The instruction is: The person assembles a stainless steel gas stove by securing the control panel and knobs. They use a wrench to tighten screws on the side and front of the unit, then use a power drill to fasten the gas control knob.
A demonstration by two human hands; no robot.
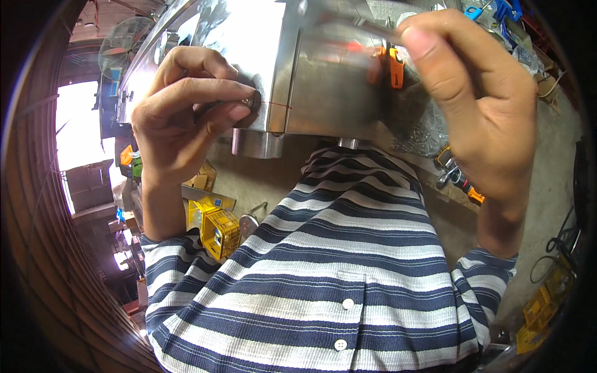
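The person wears a striped shirt (323,248) with white buttons, and it is the nearest thing. Above it, the left hand (171,115) has its thumb and fingertips closed together on a small round metal piece (250,101). This piece is at the front of a shiny metal box (329,93), near its vertical edge; whether it is fixed there, one cannot tell. The right hand (482,87) is raised to the right, its thumb and forefinger pinching a thin metal tool (378,28), which is blurred and points to the left, over the box. Under the box there is a short metal cylinder (256,145). To the right of the box lies an orange-handled tool (396,68). Farther, on the floor (249,180), stands a yellow crate (222,233), and at the upper left there is a fan (127,45).
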